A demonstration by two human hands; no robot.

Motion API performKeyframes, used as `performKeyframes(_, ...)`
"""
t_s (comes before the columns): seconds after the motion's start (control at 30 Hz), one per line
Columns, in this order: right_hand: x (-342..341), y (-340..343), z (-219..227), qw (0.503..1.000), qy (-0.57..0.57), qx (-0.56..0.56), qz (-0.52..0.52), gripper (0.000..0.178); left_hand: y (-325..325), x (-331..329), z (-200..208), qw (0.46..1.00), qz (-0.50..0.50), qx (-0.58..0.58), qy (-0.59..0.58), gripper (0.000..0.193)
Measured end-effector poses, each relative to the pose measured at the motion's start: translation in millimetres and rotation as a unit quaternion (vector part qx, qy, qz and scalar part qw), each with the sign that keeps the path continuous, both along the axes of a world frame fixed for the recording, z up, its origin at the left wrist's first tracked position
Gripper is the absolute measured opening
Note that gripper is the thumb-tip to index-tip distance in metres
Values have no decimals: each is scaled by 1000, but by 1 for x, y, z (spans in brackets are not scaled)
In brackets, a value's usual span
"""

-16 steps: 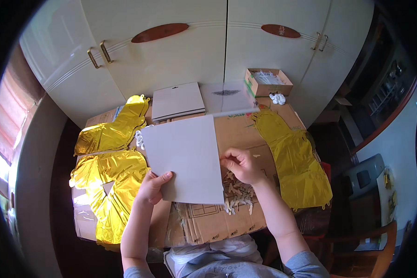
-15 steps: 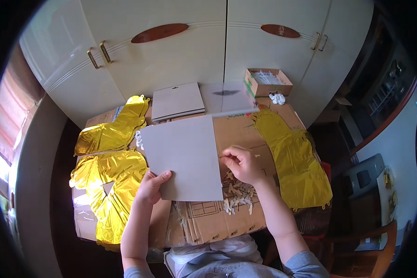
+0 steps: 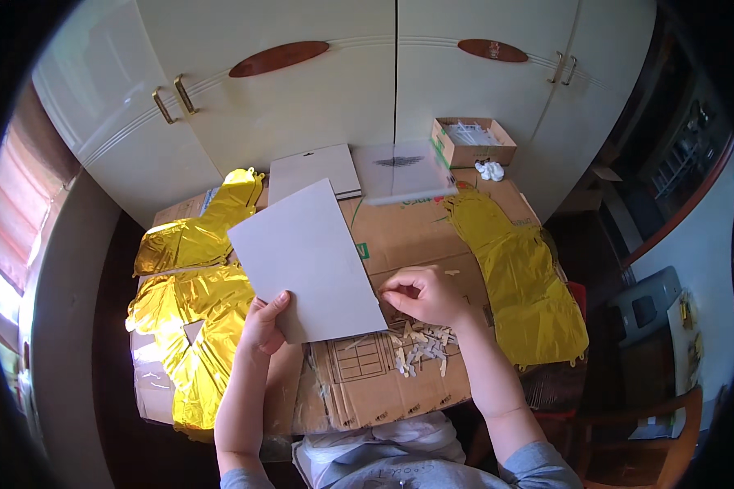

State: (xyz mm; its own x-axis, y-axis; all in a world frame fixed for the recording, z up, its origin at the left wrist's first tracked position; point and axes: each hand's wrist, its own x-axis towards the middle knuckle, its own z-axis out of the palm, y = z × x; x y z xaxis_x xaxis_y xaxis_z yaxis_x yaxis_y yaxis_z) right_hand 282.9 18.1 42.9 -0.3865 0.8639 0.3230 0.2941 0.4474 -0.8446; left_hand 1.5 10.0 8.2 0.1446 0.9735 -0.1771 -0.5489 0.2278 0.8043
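My left hand [image 3: 263, 323] grips a flat grey board [image 3: 306, 261] by its lower left corner, thumb on top and the other fingers underneath. The board is held tilted over the cardboard-covered table. At its right edge, low down, the thumb and fingertips of my right hand [image 3: 428, 295] are pinched together; whatever is between them is too small to make out. Just below that hand lies a heap of small pale tabs [image 3: 424, 354], a few of them scattered apart.
Flat gold foil balloons lie at the upper left [image 3: 200, 232], lower left [image 3: 208, 314] and right [image 3: 514, 293]. Along the back are a stack of grey boards [image 3: 302, 171], a clear plastic bag [image 3: 408, 181], a box [image 3: 485, 156] of white sticks and a white bundle [image 3: 489, 170].
The grey board has turned counterclockwise, its top swinging left and its lower edge rising slightly. My right hand has shifted slightly down and left, staying at the board's right edge.
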Motion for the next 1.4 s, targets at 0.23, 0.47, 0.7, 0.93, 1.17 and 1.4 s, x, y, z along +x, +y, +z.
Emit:
performKeyframes(0.23, -1, -2, 0, 996, 56, -58, 24, 6, 0, 0, 0, 998, 24, 43, 26, 29)
performKeyframes(0.47, -5, -1, 0, 993, 103, -51, -3, 7, -2, 1, -2, 995, 39, 83, 47, 24)
performKeyframes(0.7, 1, 9, -14, 982, -128, 133, -45, 11, -2, -2, -16, 953, 42, 238, 184, 17)
performKeyframes(0.93, -2, 14, -26, 983, -159, 67, -66, 16, 4, 7, -16, 961, 28, 186, 203, 17)
performKeyframes(1.17, -7, 6, -10, 993, 26, -104, -48, 11, 5, -2, -20, 977, 31, 163, 135, 22)
performKeyframes(1.4, 1, 3, -13, 947, 225, -176, 150, 14, -2, -1, -10, 987, 19, 150, 48, 36)
